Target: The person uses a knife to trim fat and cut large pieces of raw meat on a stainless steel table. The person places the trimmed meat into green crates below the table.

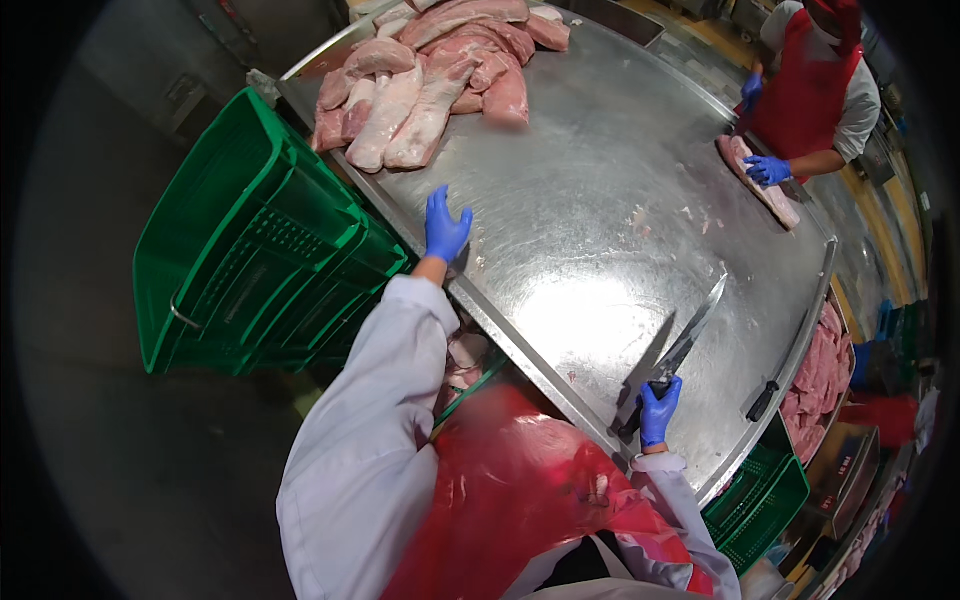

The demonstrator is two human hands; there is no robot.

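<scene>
Clenched around the black handle of the long steel-bladed knife (678, 352), our blue-gloved right hand (658, 410) sits at roughly 5 o'clock on the round stainless steel table (600, 200). We note that the blade runs from the fist up toward 1 o'clock, its long axis slanted, tip lying on or just above the bare metal (the frame does not settle which).

Our blue-gloved left hand (444, 228) is released: fingers spread, holding nothing, hovering at or touching the table edge at about 9 o'clock. From this hand the pile of pale pink raw meat slabs (430, 80) lies toward 12 o'clock, near but apart. The left hand is clearly the nearer of the two. The closest slabs have their long axes running from 1 o'clock to 7 o'clock, lower ends pointing back toward the left hand.

Stacked green plastic crates (260, 260) stand just beside the table at 9 o'clock. A co-worker in a red apron (805, 90) handles another cut at 2 o'clock.
</scene>
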